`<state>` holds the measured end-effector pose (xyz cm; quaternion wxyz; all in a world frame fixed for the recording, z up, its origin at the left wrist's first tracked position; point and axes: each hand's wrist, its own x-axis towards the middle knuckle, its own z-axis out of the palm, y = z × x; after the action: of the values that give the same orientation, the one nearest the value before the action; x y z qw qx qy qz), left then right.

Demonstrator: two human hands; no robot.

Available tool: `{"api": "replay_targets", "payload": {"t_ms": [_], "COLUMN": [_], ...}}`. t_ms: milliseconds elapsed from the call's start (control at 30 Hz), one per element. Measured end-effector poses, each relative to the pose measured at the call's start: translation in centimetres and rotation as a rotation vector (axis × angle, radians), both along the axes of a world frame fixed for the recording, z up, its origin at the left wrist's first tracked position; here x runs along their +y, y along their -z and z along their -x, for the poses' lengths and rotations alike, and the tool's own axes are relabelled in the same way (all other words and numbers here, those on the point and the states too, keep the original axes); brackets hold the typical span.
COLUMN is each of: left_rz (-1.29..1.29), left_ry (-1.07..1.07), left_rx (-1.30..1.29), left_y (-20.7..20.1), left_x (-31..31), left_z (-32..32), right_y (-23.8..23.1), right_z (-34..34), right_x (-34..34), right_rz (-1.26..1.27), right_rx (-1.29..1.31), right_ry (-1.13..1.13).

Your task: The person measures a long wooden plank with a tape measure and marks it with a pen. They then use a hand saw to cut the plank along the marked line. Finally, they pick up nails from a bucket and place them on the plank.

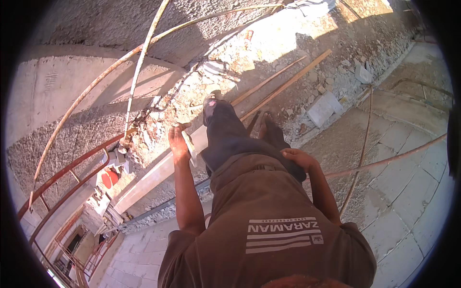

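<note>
My left hand (178, 143) is out to the left of my legs, its fingers closed around a pale, flat, board-like tool (190, 148). That tool is seen nearly edge-on, so its exact kind is unclear. Close beside my right thigh hangs my right hand (298, 158), low against the dark trousers (228, 132). Its fingers are partly turned away, and whether anything is in them does not show. One shoe (211, 103) points forward over rubble, with the other foot (266, 119) a little behind it on the right.
Long wooden strips (288, 84) lie across rubble ahead. A pale block (323, 109) sits to the right. Bent poles (91, 91) cross the left side, above a rusty metal frame (72, 175). Near it is a red object (109, 179). Block walls (398, 177) rise on the right.
</note>
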<state>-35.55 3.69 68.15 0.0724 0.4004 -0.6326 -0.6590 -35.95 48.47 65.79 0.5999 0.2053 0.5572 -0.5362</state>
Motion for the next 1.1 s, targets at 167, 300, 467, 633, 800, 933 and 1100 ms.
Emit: {"api": "replay_targets", "payload": {"t_ms": [167, 300, 467, 633, 800, 933, 1100], "left_rz": [-0.067, -0.061, -0.074, -0.105, -0.152, -0.139, -0.260], "left_ry": [-0.462, -0.510, -0.568, -0.544, -0.464, -0.416, -0.411], "left_rx": [0.069, -0.003, 0.007, -0.081, -0.175, -0.268, -0.178], "left_y": [-1.0, -0.9, 0.1, 2.6, 7.7, 10.3, 8.7], "left_x": [0.8, 1.0, 2.7, 2.3, -2.1, -7.6, -14.8], "left_z": [-4.7, -8.1, -11.9, -17.4, -23.9, -27.7, -28.8], "right_y": [-0.4, -0.6, -0.4, 0.1, 0.1, 0.5, 1.2], "right_z": [2.8, 3.9, 4.7, 4.9, 2.6, -0.8, -4.4], "right_x": [2.7, 2.4, 1.3, -2.5, -8.3, -13.8, -21.0], "right_rz": [0.112, 0.104, 0.108, 0.093, 0.032, 0.015, -0.019], "right_rx": [0.072, 0.064, 0.136, 0.178, 0.181, 0.141, 0.206], "right_ry": [-0.173, -0.225, -0.401, -0.613, -0.604, -0.627, -0.845]}}
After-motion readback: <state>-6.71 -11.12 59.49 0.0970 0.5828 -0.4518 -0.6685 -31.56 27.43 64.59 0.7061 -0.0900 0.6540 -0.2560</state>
